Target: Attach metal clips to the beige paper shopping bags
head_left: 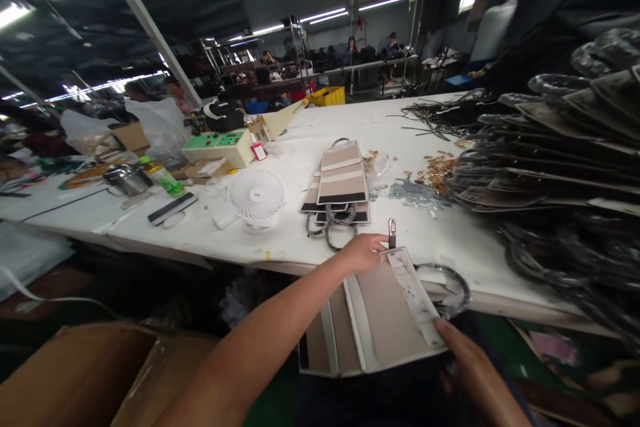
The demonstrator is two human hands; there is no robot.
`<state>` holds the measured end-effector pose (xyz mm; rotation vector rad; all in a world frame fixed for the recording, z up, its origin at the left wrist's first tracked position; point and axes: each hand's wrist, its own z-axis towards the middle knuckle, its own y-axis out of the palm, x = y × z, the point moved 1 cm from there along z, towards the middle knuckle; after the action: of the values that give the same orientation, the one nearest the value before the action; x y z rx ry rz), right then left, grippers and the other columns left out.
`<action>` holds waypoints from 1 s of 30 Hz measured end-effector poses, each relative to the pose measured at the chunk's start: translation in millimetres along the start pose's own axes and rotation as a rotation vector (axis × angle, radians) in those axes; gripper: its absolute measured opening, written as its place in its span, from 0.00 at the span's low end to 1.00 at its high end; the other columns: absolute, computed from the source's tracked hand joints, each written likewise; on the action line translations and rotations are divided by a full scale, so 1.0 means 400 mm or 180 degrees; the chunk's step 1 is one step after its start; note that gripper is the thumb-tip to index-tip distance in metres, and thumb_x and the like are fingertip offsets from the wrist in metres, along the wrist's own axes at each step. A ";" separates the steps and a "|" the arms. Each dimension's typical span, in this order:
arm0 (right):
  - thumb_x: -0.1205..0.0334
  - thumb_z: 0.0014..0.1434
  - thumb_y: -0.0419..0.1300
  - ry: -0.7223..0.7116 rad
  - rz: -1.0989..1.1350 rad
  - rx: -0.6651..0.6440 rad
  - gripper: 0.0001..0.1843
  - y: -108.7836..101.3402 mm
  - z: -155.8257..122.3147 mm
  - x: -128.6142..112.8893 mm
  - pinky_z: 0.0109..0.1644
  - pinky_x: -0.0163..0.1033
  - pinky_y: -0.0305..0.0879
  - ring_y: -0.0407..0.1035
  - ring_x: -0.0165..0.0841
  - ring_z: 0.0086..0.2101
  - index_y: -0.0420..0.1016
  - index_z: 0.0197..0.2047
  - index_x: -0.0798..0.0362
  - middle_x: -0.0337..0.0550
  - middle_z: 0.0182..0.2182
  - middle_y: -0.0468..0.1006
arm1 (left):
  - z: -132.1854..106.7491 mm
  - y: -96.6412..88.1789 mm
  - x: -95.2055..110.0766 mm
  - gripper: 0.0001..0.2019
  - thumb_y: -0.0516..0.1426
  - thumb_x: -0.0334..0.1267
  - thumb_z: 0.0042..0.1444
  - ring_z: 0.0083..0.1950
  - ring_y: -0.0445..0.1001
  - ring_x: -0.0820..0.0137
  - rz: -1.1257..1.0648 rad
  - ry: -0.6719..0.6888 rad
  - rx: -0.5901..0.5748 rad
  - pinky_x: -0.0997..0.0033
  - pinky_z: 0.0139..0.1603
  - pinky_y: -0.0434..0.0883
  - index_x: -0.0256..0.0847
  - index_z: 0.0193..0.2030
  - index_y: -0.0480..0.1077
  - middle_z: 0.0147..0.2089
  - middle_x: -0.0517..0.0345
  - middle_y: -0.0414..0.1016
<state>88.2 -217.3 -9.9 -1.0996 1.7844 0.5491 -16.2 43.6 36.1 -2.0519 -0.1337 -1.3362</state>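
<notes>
My left hand (364, 252) is closed on the far top corner of a beige and white bag panel (383, 317) that I hold at the table's near edge. A small brown strap tab (392, 232) sticks up beside its fingers. My right hand (463, 350) grips the panel's near right corner, fingers pressed on its edge. A clear plastic strip (415, 293) lies along the panel's right side. A dark round handle (447, 287) rests on the table just right of the panel.
A stack of finished beige panels with handles (341, 183) lies mid-table, beside a small white fan (257, 198). Gold metal fittings (436, 170) are scattered to the right. Tall piles of dark panels (560, 147) fill the right side. Cardboard boxes (95, 373) stand below left. People work far behind.
</notes>
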 end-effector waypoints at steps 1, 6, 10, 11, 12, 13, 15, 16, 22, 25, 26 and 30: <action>0.24 0.66 0.56 0.0112 0.0165 -0.0020 0.35 -0.002 0.011 0.000 0.23 0.37 0.60 0.63 0.35 0.19 0.78 0.42 0.51 0.38 0.20 0.72 | 0.011 0.009 -0.003 0.31 0.60 0.25 0.57 0.41 0.80 0.68 0.0145 -0.0038 0.0084 0.72 0.46 0.74 0.38 0.69 0.76 0.50 0.52 0.86; 0.26 0.65 0.59 0.0297 0.0322 0.0001 0.33 -0.004 0.028 0.004 0.24 0.37 0.57 0.61 0.35 0.19 0.76 0.40 0.51 0.36 0.17 0.68 | -0.020 0.058 -0.016 0.25 0.64 0.30 0.61 0.63 0.74 0.54 0.0812 0.0009 0.1042 0.52 0.67 0.69 0.44 0.66 0.77 0.62 0.50 0.80; 0.26 0.64 0.59 0.0345 0.0244 0.0009 0.32 0.003 0.028 0.005 0.24 0.38 0.57 0.61 0.36 0.20 0.76 0.39 0.50 0.36 0.17 0.68 | -0.090 0.120 -0.024 0.11 0.61 0.34 0.69 0.59 0.72 0.58 0.1744 0.0656 0.1617 0.52 0.63 0.69 0.45 0.55 0.81 0.54 0.53 0.81; 0.25 0.64 0.58 0.0329 0.0201 -0.0011 0.32 0.001 0.026 0.005 0.24 0.38 0.57 0.61 0.37 0.20 0.76 0.39 0.50 0.35 0.17 0.67 | -0.104 0.135 -0.028 0.10 0.59 0.34 0.71 0.56 0.73 0.59 0.1809 0.0766 0.1603 0.53 0.61 0.70 0.45 0.53 0.81 0.53 0.54 0.81; 0.25 0.64 0.58 0.0301 0.0122 -0.0023 0.33 -0.004 0.023 0.004 0.24 0.39 0.56 0.61 0.37 0.20 0.76 0.39 0.50 0.35 0.17 0.67 | -0.114 0.146 -0.032 0.09 0.59 0.35 0.72 0.55 0.73 0.59 0.1832 0.0839 0.1594 0.53 0.59 0.71 0.44 0.52 0.80 0.53 0.54 0.82; 0.25 0.64 0.58 0.0251 -0.0017 -0.0016 0.33 -0.015 0.019 0.001 0.24 0.39 0.56 0.61 0.38 0.20 0.76 0.40 0.49 0.35 0.17 0.66 | -0.122 0.155 -0.037 0.09 0.59 0.36 0.72 0.55 0.73 0.59 0.1841 0.0888 0.1607 0.53 0.59 0.71 0.43 0.53 0.80 0.54 0.54 0.82; 0.24 0.66 0.56 0.0074 -0.0518 0.0119 0.34 -0.049 0.004 -0.013 0.26 0.41 0.57 0.63 0.39 0.21 0.78 0.42 0.49 0.35 0.17 0.66 | -0.130 0.162 -0.046 0.11 0.59 0.38 0.73 0.57 0.72 0.59 0.1849 0.0962 0.1633 0.53 0.60 0.71 0.42 0.57 0.79 0.58 0.53 0.81; 0.24 0.66 0.56 -0.0055 -0.0856 0.0275 0.33 -0.070 -0.004 -0.026 0.27 0.42 0.59 0.65 0.40 0.22 0.80 0.43 0.48 0.36 0.18 0.67 | -0.132 0.162 -0.050 0.12 0.58 0.38 0.73 0.58 0.72 0.59 0.1860 0.0993 0.1611 0.53 0.61 0.71 0.41 0.58 0.78 0.59 0.53 0.81; 0.34 0.69 0.60 -0.2132 -0.2111 0.0628 0.24 -0.119 0.033 -0.169 0.48 0.47 0.76 0.81 0.49 0.46 0.85 0.49 0.44 0.45 0.49 0.85 | -0.140 0.160 -0.064 0.17 0.57 0.39 0.73 0.66 0.70 0.56 0.2017 0.1021 0.1400 0.50 0.66 0.71 0.41 0.65 0.75 0.68 0.52 0.76; 0.43 0.76 0.52 -0.2681 -0.2985 0.0296 0.24 -0.067 0.132 -0.214 0.47 0.45 0.78 0.81 0.44 0.48 0.81 0.61 0.45 0.44 0.57 0.81 | -0.154 0.171 -0.064 0.22 0.53 0.42 0.76 0.75 0.64 0.56 0.2173 0.1050 0.1353 0.48 0.77 0.63 0.39 0.72 0.69 0.76 0.50 0.69; 0.45 0.77 0.49 -0.2687 -0.3352 0.0191 0.25 -0.050 0.167 -0.219 0.44 0.45 0.78 0.82 0.43 0.46 0.80 0.62 0.46 0.44 0.58 0.80 | -0.158 0.174 -0.063 0.24 0.52 0.44 0.77 0.77 0.61 0.56 0.2227 0.1045 0.1328 0.47 0.80 0.59 0.38 0.74 0.67 0.78 0.50 0.66; 0.48 0.80 0.47 -0.2611 -0.4210 0.0100 0.25 -0.020 0.257 -0.200 0.40 0.44 0.77 0.82 0.39 0.41 0.79 0.66 0.44 0.44 0.59 0.78 | -0.164 0.181 -0.052 0.27 0.50 0.47 0.78 0.79 0.59 0.55 0.2303 0.0953 0.1204 0.46 0.84 0.52 0.35 0.77 0.62 0.80 0.49 0.62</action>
<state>157.3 -109.4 14.3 -1.4547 0.1765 0.0780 -45.6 -44.7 -0.3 -1.3606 0.4211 -1.0307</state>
